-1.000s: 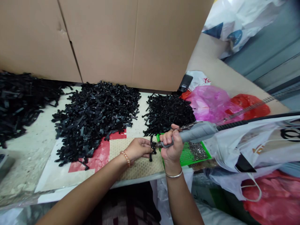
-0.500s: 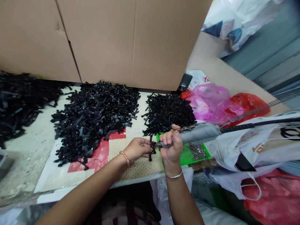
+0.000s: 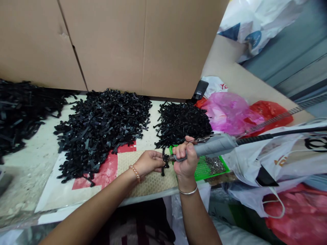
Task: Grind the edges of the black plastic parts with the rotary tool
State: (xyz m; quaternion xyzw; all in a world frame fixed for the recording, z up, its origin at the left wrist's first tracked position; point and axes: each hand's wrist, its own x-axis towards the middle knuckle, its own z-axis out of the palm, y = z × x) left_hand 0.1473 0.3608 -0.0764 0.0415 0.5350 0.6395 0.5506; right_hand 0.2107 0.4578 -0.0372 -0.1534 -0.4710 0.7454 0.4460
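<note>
My left hand [image 3: 149, 162] pinches a small black plastic part [image 3: 164, 168] above the honeycomb-patterned mat [image 3: 145, 185]. Wrapped around a grey electric screwdriver [image 3: 214, 147], my right hand [image 3: 187, 159] holds it almost level, its tip pointing left. The screwdriver's tip [image 3: 172, 157] meets the middle of the black part; a screw there is too small to make out. Under and behind my right hand lies a green perforated tray [image 3: 201, 175], with many small metal screws [image 3: 216, 165] at its right end.
Heaps of black parts lie behind my hands: a wide one [image 3: 102, 119], a smaller one [image 3: 182, 122] and another [image 3: 20, 115] at far left. A tall cardboard box [image 3: 114, 44] stands behind them. Pink and red plastic bags [image 3: 227, 110] and a dark phone-like device [image 3: 201, 89] are right.
The view has shifted very slightly. Both hands keep their grip, and the screwdriver's tip stays against the black part.
</note>
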